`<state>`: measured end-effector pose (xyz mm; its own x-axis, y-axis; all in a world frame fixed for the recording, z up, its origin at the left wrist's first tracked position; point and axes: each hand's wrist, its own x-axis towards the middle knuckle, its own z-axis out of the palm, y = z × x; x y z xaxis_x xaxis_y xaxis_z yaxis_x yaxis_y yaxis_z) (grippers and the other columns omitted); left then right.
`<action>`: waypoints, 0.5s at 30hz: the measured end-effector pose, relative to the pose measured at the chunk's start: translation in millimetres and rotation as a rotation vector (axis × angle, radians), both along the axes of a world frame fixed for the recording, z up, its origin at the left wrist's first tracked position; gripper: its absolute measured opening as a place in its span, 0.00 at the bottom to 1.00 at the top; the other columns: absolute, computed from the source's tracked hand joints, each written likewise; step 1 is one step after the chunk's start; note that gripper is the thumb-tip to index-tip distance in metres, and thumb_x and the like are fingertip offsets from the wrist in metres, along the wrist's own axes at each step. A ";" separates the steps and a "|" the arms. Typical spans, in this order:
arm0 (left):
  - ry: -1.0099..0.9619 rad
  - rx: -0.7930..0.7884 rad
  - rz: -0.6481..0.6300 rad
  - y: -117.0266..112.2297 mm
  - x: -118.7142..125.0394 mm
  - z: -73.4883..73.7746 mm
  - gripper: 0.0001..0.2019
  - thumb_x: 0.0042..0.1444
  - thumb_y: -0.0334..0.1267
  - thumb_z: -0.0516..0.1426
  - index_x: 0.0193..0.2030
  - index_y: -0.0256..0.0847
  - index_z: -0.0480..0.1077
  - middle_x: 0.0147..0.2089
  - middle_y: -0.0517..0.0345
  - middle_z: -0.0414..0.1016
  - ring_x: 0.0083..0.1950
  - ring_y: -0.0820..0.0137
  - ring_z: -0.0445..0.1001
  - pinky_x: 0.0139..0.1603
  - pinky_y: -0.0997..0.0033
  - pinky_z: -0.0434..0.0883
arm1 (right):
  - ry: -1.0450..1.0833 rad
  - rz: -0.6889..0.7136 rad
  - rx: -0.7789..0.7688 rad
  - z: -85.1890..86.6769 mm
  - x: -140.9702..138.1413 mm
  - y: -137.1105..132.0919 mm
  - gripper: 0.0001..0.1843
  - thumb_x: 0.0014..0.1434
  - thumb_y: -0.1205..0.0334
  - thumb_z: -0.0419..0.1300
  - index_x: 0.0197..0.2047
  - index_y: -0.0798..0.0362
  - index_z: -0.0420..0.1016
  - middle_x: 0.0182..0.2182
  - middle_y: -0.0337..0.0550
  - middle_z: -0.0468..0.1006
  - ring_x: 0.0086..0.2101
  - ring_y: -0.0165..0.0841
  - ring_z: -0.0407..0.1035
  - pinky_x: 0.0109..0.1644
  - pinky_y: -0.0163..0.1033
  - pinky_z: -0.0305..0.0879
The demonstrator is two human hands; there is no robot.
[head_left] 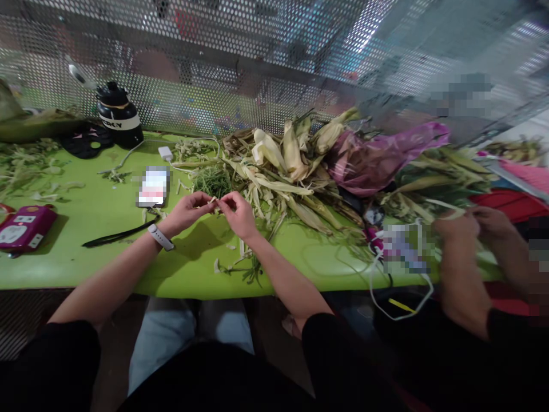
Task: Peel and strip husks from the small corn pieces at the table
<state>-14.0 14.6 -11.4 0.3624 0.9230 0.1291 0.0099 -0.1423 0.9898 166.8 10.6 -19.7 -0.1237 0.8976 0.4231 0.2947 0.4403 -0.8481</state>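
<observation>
A small pale husk strip [214,201] is held above the middle of the green bench [86,266], just on the near side of a tuft of fine green shreds [212,182]. It is pinched from both ends. The fingers of the left hand [189,209], whose wrist carries a white watch [160,237], are pressed together on its left end. The fingers of the right hand [240,215] are closed on its right end, so that the two hands almost meet. How much of the strip lies between the fingertips cannot be told, as it is small and partly covered.

The strip is judged to be very light, thin and limp. It is likely to tear along its fibres if pulled hard, and to slip if damp. It would best be taken at its ends with fingertip pinches rather than a full grip.

To the right and farther back, a large pile of corn husks [291,171] is heaped, with a pink plastic bag [377,154] lying on it. Loose scraps [240,264] are scattered on the bench near the wrists. To the left, a phone [153,186] and a black strap [115,234] are laid flat, and a magenta box [23,227] sits at the left edge. A black bottle [120,117] stands far back against a perforated metal screen [257,57]. At the right, another person's hands [457,229] are seen among the husks.
</observation>
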 end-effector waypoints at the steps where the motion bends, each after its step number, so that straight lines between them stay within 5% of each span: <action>1: 0.002 0.006 -0.003 0.5 -0.1 -0.5 0.15 0.53 0.43 0.64 0.41 0.34 0.73 0.39 0.52 0.78 0.40 0.70 0.75 0.47 0.64 0.71 | 0.029 0.003 -0.031 0.2 -0.3 0.6 0.19 0.58 0.43 0.60 0.33 0.51 0.68 0.29 0.39 0.73 0.29 0.30 0.68 0.37 0.38 0.67; 7: -0.035 0.012 -0.010 -1.4 2.0 2.8 0.15 0.54 0.45 0.64 0.39 0.34 0.74 0.37 0.54 0.77 0.39 0.72 0.75 0.45 0.67 0.71 | 0.266 0.095 -0.261 -1.2 -2.5 5.9 0.23 0.50 0.40 0.65 0.32 0.51 0.66 0.26 0.35 0.72 0.25 0.27 0.68 0.31 0.36 0.70; 15: -0.117 -0.065 0.062 -0.5 1.6 1.9 0.15 0.49 0.43 0.67 0.38 0.35 0.75 0.36 0.55 0.77 0.37 0.73 0.74 0.44 0.68 0.70 | 0.353 0.117 -0.279 4.3 -2.1 3.7 0.21 0.49 0.45 0.67 0.34 0.51 0.67 0.27 0.35 0.73 0.24 0.26 0.68 0.28 0.34 0.69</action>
